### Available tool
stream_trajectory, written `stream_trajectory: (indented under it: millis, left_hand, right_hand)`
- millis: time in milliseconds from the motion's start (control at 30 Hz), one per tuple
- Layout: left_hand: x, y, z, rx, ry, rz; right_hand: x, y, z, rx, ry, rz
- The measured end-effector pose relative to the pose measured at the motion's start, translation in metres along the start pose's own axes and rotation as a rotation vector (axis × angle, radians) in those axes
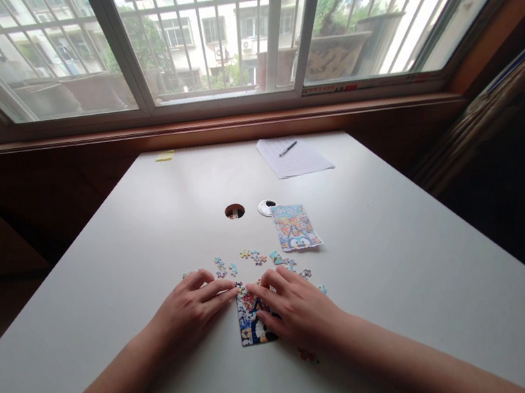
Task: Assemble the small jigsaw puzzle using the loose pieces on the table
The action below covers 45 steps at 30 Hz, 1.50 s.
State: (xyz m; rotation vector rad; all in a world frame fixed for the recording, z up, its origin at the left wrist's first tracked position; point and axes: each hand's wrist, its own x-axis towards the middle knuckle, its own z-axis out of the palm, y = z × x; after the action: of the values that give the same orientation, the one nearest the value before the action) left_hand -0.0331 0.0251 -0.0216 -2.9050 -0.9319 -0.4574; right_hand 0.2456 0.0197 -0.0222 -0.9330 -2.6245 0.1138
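A partly joined jigsaw puzzle (250,320) with a colourful cartoon picture lies on the white table (407,266) between my hands. My left hand (188,308) lies flat on the table at the puzzle's left, fingers stretched toward its top edge. My right hand (295,309) rests on the puzzle's right side, fingers spread and pressing its top. Several loose puzzle pieces (253,259) are scattered just beyond my fingers. A printed reference picture (295,226) lies further back.
A round cable hole (235,211) and its white cap (267,207) sit mid-table. Papers (293,156) with a pen (287,149) and a yellow note (164,155) lie near the far edge, under a barred window. One stray piece (308,354) lies by my right wrist.
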Motion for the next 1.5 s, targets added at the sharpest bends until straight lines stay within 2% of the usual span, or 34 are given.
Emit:
stream_trajectory:
  millis: [1033, 1200, 1500]
  left_hand:
    - [0.0013, -0.0007, -0.0019, -0.047, 0.03, 0.028]
    - [0.0037, 0.0024, -0.0016, -0.1, 0.029, -0.003]
    - [0.0051, 0.0037, 0.0049, -0.14, 0.099, -0.066]
  right_hand:
    - [-0.0004, -0.0017, 0.0001, -0.005, -0.04, 0.021]
    - [-0.0005, -0.0013, 0.0011, -0.001, -0.026, 0.018]
    - [-0.0014, -0.0012, 0.0035, 0.024, 0.013, 0.013]
